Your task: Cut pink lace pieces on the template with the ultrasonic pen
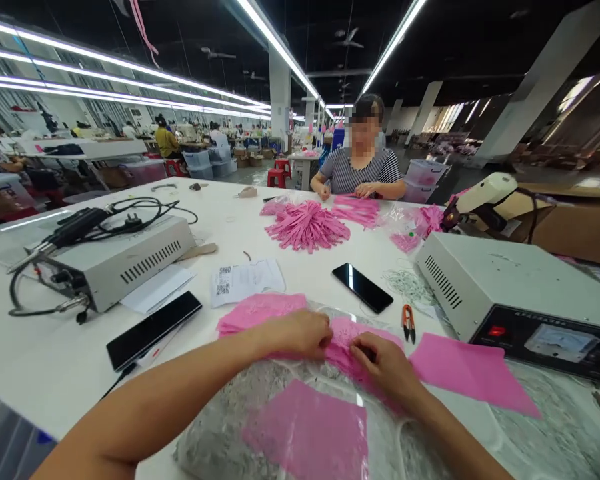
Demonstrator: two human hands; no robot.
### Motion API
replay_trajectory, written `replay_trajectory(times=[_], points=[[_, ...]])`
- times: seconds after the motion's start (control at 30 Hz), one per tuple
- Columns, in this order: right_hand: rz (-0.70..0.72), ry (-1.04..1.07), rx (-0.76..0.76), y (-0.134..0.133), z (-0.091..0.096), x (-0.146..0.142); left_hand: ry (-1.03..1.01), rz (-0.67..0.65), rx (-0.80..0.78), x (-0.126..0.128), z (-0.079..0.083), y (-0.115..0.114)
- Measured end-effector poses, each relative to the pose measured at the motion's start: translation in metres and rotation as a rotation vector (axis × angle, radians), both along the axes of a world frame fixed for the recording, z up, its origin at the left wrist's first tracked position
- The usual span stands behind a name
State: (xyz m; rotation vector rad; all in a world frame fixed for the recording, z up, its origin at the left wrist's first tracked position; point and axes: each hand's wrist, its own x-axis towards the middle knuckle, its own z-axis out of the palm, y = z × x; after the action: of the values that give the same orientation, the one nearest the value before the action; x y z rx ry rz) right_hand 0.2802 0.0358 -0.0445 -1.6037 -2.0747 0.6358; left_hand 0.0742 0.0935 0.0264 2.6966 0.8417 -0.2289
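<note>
My left hand (307, 333) is closed, its curled fingertips at the right-hand pile of pink fabric pieces (343, 333). Facing it, my right hand (380, 357) pinches at the same pile, thumb and fingers bent together on the cloth. What exactly lies between the fingertips is hidden. Under my left wrist spreads another stack of pink fabric (260, 310). A single pink piece (310, 427) lies flat nearer to me on a clear plastic bag (220, 413). To the right of my right hand rests one more pink piece (473, 373).
Orange-handled thread snips (409, 323) and a black phone (363, 287) lie beyond my hands. Grey machine boxes stand left (140, 260) and right (510, 287). A second phone (155, 327) is at left. Across the table, a person (363, 167) handles pink strips (307, 227).
</note>
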Motion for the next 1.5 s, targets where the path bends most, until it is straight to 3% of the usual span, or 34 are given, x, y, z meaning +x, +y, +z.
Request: replay_trajectory(times=[0.23, 0.43, 0.67, 0.9, 1.1, 1.3, 1.5], points=[[-0.070, 0.046, 0.082, 0.005, 0.007, -0.017, -0.002, -0.003, 0.169, -0.004, -0.005, 0.000], [-0.077, 0.116, 0.068, 0.000, 0.008, -0.017, -0.053, 0.047, 0.115, -0.008, -0.012, 0.004], [-0.057, 0.147, 0.092, -0.003, 0.020, -0.041, -0.126, 0.095, 0.093, -0.013, -0.006, 0.005], [-0.118, 0.205, 0.114, 0.021, 0.015, -0.060, -0.208, 0.096, 0.077, -0.013, -0.003, 0.009], [-0.151, 0.380, -0.036, 0.018, 0.016, -0.040, -0.323, 0.183, -0.133, -0.004, 0.006, 0.007], [-0.212, 0.545, -0.251, 0.020, 0.009, -0.010, -0.429, 0.198, -0.435, 0.012, -0.011, 0.025], [-0.233, 0.561, -0.183, 0.018, 0.013, -0.008, -0.416, 0.204, -0.468, 0.026, -0.023, 0.033]])
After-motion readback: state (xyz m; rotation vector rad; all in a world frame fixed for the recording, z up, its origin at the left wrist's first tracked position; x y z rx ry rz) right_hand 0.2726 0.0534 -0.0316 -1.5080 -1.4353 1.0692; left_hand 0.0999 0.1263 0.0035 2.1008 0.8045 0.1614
